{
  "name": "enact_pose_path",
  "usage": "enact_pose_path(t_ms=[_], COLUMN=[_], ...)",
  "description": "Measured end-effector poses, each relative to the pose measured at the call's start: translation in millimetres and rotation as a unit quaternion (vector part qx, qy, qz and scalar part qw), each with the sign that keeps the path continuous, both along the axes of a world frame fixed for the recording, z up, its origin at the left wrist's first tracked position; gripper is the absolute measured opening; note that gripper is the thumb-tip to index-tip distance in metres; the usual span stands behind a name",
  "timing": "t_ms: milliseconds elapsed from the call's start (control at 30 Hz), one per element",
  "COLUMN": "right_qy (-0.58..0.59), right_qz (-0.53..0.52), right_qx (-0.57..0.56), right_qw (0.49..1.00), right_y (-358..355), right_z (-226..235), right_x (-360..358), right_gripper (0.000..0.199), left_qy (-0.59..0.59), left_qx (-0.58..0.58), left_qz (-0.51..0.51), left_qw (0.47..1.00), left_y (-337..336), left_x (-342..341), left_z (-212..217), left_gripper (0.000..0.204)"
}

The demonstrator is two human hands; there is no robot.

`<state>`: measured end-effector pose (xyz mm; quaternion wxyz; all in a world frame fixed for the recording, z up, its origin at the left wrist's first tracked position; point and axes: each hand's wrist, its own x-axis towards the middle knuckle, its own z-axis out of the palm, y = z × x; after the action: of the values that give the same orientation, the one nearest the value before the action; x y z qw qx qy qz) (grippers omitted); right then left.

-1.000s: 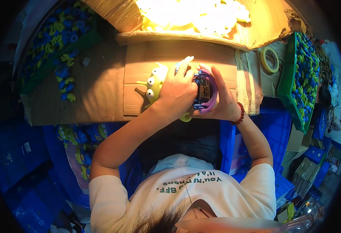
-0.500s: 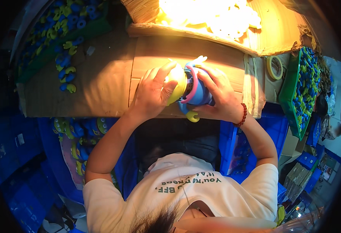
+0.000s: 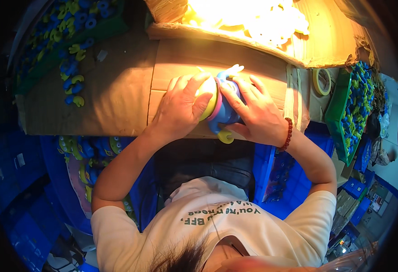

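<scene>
On the cardboard-covered bench (image 3: pixel 113 97), largest first: bright lamp-lit pile of pale parts at the top edge (image 3: pixel 249 18), washed out, can't tell what they are. Green tray of blue and yellow toy pieces (image 3: pixel 353 104) at far right, another spread of the same pieces (image 3: pixel 72 41) upper left, a blue bin with printed toy figures (image 3: pixel 90 154) below the bench on the left. Tape roll (image 3: pixel 321 80) sits beside the right tray.

Toy figure (image 3: pixel 219 102), blue body, pink collar, yellow-green head, is at bench centre near the front edge, lifted between both hands. Left hand (image 3: pixel 181 106) is wrapped over the head, fingers curled, thumb pressing near the collar. Right hand (image 3: pixel 253 111) grips the blue body, fingers spread along its side; red bead bracelet (image 3: pixel 288 135) on that wrist.

Judgement: looks like head-to-body seating. Keep both halves coaxial, push evenly around the collar, not at one edge. Yellow foot (image 3: pixel 226 136) hangs free below, avoid levering on it. Seam is hidden by the fingers, so can't tell whether it's seated.
</scene>
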<state>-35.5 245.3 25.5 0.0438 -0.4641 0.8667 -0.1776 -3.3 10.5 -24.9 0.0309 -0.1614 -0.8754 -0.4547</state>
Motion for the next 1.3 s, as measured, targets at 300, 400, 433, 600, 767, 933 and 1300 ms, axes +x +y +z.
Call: enact_pose_path(t_ms=[300, 400, 433, 600, 767, 933, 1300], right_qy=[0.020, 0.071, 0.094, -0.011, -0.106, -0.006, 0.015], right_qz=[0.046, 0.047, 0.050, 0.047, -0.015, -0.050, -0.020], right_qx=[0.099, 0.110, 0.105, 0.006, -0.001, 0.022, 0.010], right_qw=[0.994, 0.990, 0.989, 0.999, 0.994, 0.998, 1.000], right_y=[-5.1, -6.7, -4.8, 0.3, 8.7, 20.3, 3.9], right_z=[14.4, 11.9, 5.3, 2.1, 3.7, 8.7, -5.0], right_x=[-3.0, 2.3, 4.1, -14.9, -11.3, 7.8, 4.8], right_gripper=[0.082, 0.074, 0.070, 0.080, 0.084, 0.086, 0.083], left_qy=[-0.180, -0.217, -0.216, -0.246, -0.273, -0.241, -0.289], left_qx=[-0.080, -0.118, -0.121, -0.114, -0.150, -0.148, -0.122], left_qz=[-0.085, -0.085, -0.083, -0.097, -0.085, -0.062, -0.063], left_qw=[0.977, 0.965, 0.965, 0.958, 0.946, 0.957, 0.947], left_y=[8.5, 15.5, 17.7, 19.4, 14.7, 14.1, 26.3], left_x=[-21.9, -24.1, -24.5, -42.9, -47.5, -33.0, -34.8], left_z=[34.2, 46.4, 44.8, 50.0, 46.9, 41.4, 48.1], left_gripper=[0.079, 0.088, 0.090, 0.095, 0.105, 0.102, 0.085])
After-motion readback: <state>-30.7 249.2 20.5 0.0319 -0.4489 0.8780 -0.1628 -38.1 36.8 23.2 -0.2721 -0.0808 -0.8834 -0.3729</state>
